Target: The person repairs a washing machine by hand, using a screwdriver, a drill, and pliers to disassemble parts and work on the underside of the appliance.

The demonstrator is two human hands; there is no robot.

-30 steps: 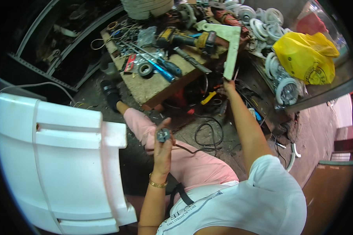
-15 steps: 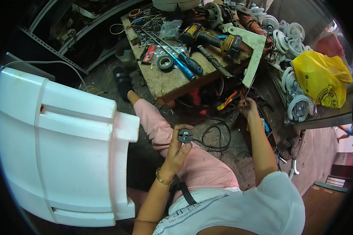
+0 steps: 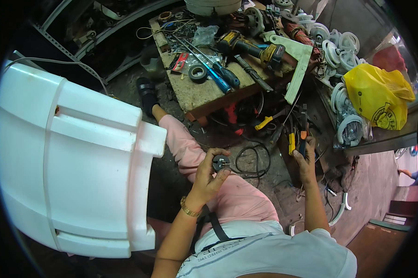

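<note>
Left hand is gripping a black plug.
Right hand is reaching among pliers at three o'clock.

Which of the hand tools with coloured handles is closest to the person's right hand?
The orange-handled pliers, right at the fingertips of the right hand. The yellow-handled tool lies just left of them; the blue-handled screwdrivers lie up on the wooden bench.

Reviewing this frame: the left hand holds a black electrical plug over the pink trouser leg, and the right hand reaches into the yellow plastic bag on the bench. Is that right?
Not quite. In the head view the right hand is at the tools with yellow and orange handles on the floor, well apart from the yellow plastic bag. The left hand does hold the black plug over the pink trouser leg.
</note>
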